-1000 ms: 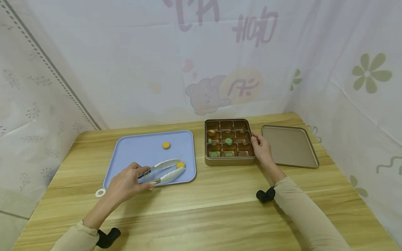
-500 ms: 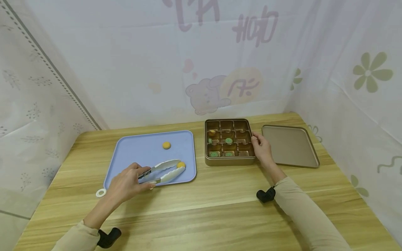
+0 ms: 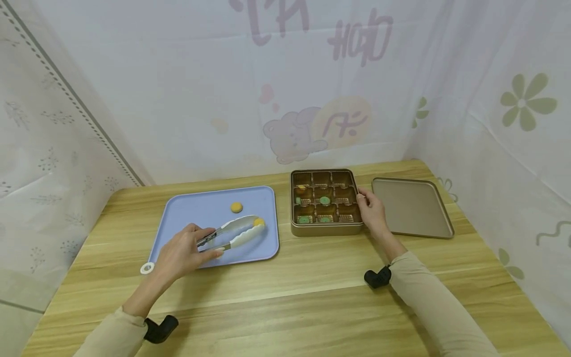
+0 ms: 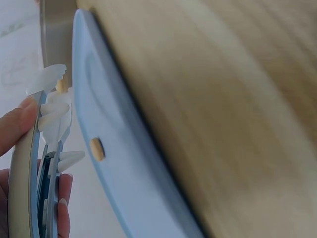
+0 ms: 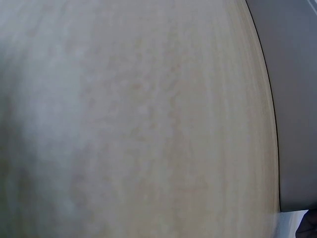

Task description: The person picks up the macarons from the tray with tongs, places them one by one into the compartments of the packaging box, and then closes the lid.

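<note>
My left hand (image 3: 180, 253) grips white-tipped metal tongs (image 3: 243, 239) over the front of the blue tray (image 3: 187, 208). A small round yellow cookie-like disc (image 3: 258, 222) sits between the tong tips; the left wrist view shows it there, partly hidden (image 4: 61, 85). Another yellow disc (image 3: 236, 207) lies on the tray further back. With thumb and fingers at the rim, my right hand (image 3: 372, 210) holds the right side of a square bronze tin (image 3: 327, 229). Inside its divided brown insert are several green discs (image 3: 324, 200) and one yellow disc (image 3: 301, 187). The right wrist view does not show the hand.
The tin's flat lid (image 3: 412, 206) lies on the wooden table (image 3: 285, 307) right of the box. A white ring (image 3: 147, 268) at the tongs' handle end shows beside the left wrist. Printed cloth (image 3: 200, 99) hangs behind the table and at both sides.
The tongs and left hand have moved slightly up and right, with the yellow disc moving along between the tips. My right hand and the tin have stayed put.
</note>
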`<state>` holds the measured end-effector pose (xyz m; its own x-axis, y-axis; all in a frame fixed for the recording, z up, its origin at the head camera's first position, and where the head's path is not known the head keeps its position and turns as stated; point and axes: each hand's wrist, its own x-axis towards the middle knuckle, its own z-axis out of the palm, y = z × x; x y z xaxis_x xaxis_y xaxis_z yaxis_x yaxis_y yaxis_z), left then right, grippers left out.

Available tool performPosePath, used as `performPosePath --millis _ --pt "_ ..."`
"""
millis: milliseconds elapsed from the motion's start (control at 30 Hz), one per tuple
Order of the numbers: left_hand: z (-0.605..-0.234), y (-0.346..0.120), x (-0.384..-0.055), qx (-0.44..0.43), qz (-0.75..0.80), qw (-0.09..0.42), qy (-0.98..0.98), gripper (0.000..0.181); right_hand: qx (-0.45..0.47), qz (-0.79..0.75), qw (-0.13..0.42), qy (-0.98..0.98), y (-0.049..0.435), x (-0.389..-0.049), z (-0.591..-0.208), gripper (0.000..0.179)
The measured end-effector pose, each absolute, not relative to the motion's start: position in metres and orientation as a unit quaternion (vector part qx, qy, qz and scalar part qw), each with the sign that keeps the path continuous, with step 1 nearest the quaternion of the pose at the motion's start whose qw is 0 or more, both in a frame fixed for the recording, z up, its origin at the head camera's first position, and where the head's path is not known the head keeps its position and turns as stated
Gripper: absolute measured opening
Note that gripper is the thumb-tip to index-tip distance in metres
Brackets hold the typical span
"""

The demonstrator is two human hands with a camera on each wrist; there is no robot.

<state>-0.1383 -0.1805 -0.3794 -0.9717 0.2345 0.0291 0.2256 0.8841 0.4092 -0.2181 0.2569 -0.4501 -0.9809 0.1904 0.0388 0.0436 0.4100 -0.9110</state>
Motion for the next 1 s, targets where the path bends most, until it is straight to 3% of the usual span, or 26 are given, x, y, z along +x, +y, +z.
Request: performPosePath --millis 433,1000 --pt "-0.372 -0.148 -0.171 0.13 0.235 -0.027 0.963 0.059 -0.075 0.542 0.066 -0.834 0.258 -0.219 -0.449 0.042" --pt "-0.366 -0.082 -0.222 0.145 0.241 -0.013 0.96 0.063 -0.073 0.54 0.064 -0.836 0.257 -0.219 -0.452 0.043"
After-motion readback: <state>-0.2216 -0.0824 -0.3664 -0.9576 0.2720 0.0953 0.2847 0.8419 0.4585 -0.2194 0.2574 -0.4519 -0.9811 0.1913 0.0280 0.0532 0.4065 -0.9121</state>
